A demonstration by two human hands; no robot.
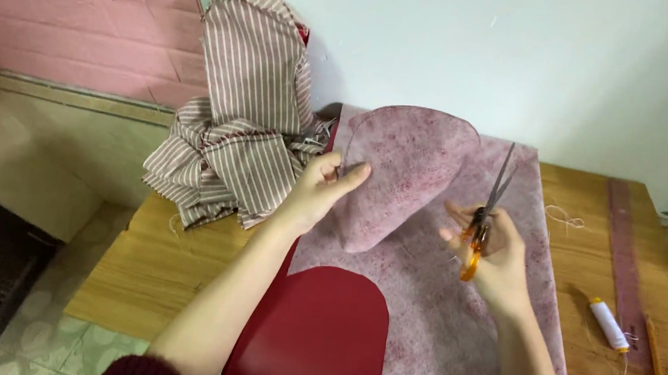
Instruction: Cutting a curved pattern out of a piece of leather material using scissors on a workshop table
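Left hand (pixel 322 190) pinches pink fabric piece (pixel 405 177) — right hand (pixel 494 257) grips scissors (pixel 485 214).

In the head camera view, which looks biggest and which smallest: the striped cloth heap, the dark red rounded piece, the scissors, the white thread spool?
1. Striped cloth heap
2. Dark red rounded piece, though it lies nearer the camera and runs off the frame, so these two are unsure
3. Scissors, in the right hand
4. White thread spool

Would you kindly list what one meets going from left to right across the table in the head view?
Striped cloth heap → left hand holding the cut pink piece → right hand with the orange-handled scissors → white thread spool → long pink ruler.
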